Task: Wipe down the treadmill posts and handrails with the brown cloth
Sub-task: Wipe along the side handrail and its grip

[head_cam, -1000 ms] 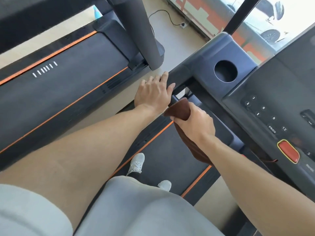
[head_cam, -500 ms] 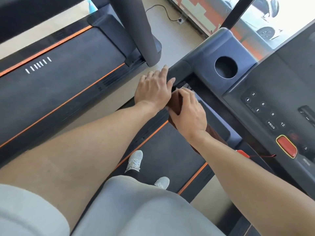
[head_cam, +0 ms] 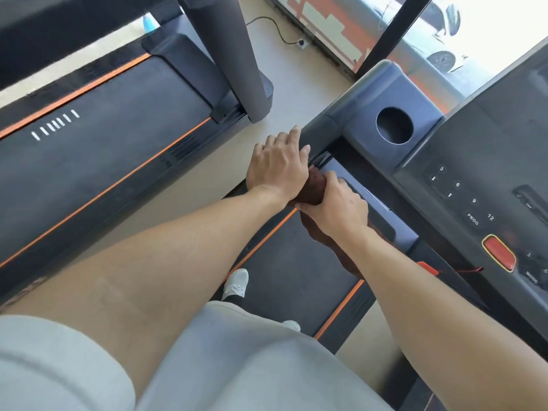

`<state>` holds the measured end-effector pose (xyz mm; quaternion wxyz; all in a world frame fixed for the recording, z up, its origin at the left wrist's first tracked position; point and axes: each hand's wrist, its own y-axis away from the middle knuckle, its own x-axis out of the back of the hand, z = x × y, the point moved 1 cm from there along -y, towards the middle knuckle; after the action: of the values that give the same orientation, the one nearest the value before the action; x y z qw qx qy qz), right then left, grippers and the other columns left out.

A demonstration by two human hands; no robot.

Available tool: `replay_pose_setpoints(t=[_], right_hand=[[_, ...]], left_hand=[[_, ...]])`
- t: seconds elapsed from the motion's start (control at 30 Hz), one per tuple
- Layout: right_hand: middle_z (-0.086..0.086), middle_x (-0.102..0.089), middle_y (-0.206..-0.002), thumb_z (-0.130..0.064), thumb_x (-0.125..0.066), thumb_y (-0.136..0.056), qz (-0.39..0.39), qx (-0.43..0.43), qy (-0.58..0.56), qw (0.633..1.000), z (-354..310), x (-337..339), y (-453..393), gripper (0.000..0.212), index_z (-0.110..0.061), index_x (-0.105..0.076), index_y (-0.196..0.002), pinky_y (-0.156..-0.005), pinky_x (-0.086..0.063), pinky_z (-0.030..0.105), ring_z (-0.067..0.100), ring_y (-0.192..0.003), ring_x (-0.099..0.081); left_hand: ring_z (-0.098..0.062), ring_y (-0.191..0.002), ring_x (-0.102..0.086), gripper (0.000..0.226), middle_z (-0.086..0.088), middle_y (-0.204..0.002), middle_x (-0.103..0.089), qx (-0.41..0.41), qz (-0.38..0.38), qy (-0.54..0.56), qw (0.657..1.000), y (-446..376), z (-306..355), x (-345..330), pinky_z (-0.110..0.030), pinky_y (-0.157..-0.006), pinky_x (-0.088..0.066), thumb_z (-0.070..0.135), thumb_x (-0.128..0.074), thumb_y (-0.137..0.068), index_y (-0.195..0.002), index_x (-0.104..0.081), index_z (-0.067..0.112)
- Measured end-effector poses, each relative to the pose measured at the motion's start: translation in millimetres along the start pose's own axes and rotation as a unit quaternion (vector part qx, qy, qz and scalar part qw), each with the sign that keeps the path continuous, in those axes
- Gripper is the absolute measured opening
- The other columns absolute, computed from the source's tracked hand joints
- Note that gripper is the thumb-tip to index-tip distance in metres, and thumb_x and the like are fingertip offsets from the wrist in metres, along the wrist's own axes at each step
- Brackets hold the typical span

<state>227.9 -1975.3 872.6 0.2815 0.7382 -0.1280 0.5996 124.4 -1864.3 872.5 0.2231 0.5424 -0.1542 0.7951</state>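
Note:
I stand on a treadmill and look down at its left handrail, a dark bar that runs into the console. My left hand lies over the rail with its fingers curled round the far side. Right beside it, my right hand grips the brown cloth and presses it on the rail. The rest of the cloth hangs down under my right wrist. The rail under both hands is hidden.
The console with a round cup holder and a red stop button is on the right. A second treadmill and its grey post stand on the left across a strip of floor. A cable and socket lie on the floor ahead.
My right hand has brought the cloth from just below the rail up against it, close beside my left hand. The left hand has kept its hold.

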Motion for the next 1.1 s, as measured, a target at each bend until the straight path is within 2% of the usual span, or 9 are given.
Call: replay_pose_setpoints(t=[0.13,0.23,0.3,0.43,0.57,0.73,0.9,1.0,1.1], right_hand=[[-0.008,-0.059,-0.087,-0.074,-0.066,-0.077,-0.056,-0.005,-0.034,0.998,8.1,5.8,-14.3,0.050,-0.032,-0.049,-0.099,-0.073,-0.044,0.037,0.028,-0.090,-0.064],[-0.007,-0.067,-0.102,-0.074,-0.070,-0.072,-0.101,-0.004,-0.088,0.991,15.9,8.6,-19.0,0.053,-0.039,-0.053,-0.107,-0.084,-0.054,0.041,0.025,-0.100,-0.064],[-0.008,-0.066,-0.108,-0.075,-0.073,-0.067,-0.121,-0.007,-0.114,0.986,19.2,10.0,-18.9,0.063,-0.042,-0.052,-0.115,-0.091,-0.055,0.044,0.024,-0.104,-0.063],[-0.006,-0.061,-0.114,-0.067,-0.078,-0.069,-0.134,-0.015,-0.113,0.984,29.4,12.2,-13.3,0.080,-0.037,-0.043,-0.134,-0.092,-0.055,0.045,0.024,-0.104,-0.061],[-0.005,-0.062,-0.103,-0.052,-0.075,-0.081,-0.119,0.004,-0.082,0.990,43.5,9.5,-0.8,0.056,-0.033,-0.050,-0.128,-0.085,-0.055,0.040,0.024,-0.094,-0.062],[-0.005,-0.064,-0.100,-0.042,-0.074,-0.076,-0.125,0.014,-0.048,0.991,67.8,7.8,15.6,0.056,-0.032,-0.049,-0.125,-0.082,-0.057,0.043,0.026,-0.092,-0.063],[0.000,-0.065,-0.109,-0.040,-0.076,-0.070,-0.160,0.036,-0.037,0.986,101.9,7.6,33.0,0.067,-0.023,-0.049,-0.129,-0.082,-0.057,0.045,0.028,-0.097,-0.064],[0.001,-0.066,-0.107,-0.033,-0.079,-0.074,-0.167,0.065,-0.046,0.983,125.9,9.0,46.2,0.063,-0.019,-0.051,-0.128,-0.082,-0.057,0.044,0.028,-0.096,-0.064],[0.001,-0.062,-0.110,-0.025,-0.078,-0.077,-0.172,0.097,-0.046,0.979,149.6,9.5,57.7,0.057,-0.014,-0.051,-0.127,-0.078,-0.052,0.040,0.027,-0.096,-0.063]], left_hand=[[-0.028,-0.122,-0.056,0.050,-0.007,-0.136,-0.061,-0.007,0.016,-0.006,1.000,0.2,0.0,-4.9,-0.044,-0.099,-0.041,0.043,-0.031,-0.107,-0.148,-0.042,0.017],[-0.027,-0.145,-0.038,0.049,-0.007,-0.159,-0.040,-0.042,0.051,-0.020,0.998,2.7,-0.6,-4.3,-0.047,-0.116,-0.032,0.037,-0.036,-0.105,-0.151,-0.040,0.020],[-0.028,-0.151,-0.029,0.050,-0.007,-0.163,-0.033,-0.108,0.078,-0.030,0.991,7.8,1.2,-0.1,-0.050,-0.122,-0.025,0.026,-0.040,-0.101,-0.150,-0.043,0.020],[-0.027,-0.151,-0.029,0.052,-0.007,-0.161,-0.038,-0.219,0.057,-0.043,0.973,21.7,6.7,2.7,-0.048,-0.124,-0.021,0.019,-0.042,-0.095,-0.146,-0.051,0.016],[-0.029,-0.149,-0.033,0.052,-0.009,-0.157,-0.042,-0.172,0.071,-0.046,0.981,24.5,5.1,8.4,-0.048,-0.125,-0.021,0.020,-0.043,-0.093,-0.143,-0.053,0.012],[-0.032,-0.151,-0.031,0.070,-0.013,-0.157,-0.043,-0.274,0.014,-0.024,0.961,78.4,32.8,-30.3,-0.047,-0.126,-0.016,0.013,-0.031,-0.079,-0.146,-0.050,0.006],[-0.024,-0.158,0.003,0.080,-0.011,-0.171,-0.007,-0.182,-0.030,0.079,0.980,142.9,91.8,-69.5,-0.039,-0.129,-0.004,0.004,-0.046,-0.089,-0.161,-0.013,0.002],[-0.024,-0.158,0.005,0.081,-0.011,-0.171,-0.005,-0.172,-0.015,0.080,0.982,163.2,116.2,-81.0,-0.036,-0.129,-0.002,0.007,-0.050,-0.090,-0.161,-0.012,0.001],[-0.025,-0.158,0.006,0.087,-0.011,-0.171,-0.004,-0.189,-0.016,0.045,0.981,175.7,128.5,-94.0,-0.040,-0.129,-0.009,0.012,-0.057,-0.089,-0.161,-0.010,0.002]])
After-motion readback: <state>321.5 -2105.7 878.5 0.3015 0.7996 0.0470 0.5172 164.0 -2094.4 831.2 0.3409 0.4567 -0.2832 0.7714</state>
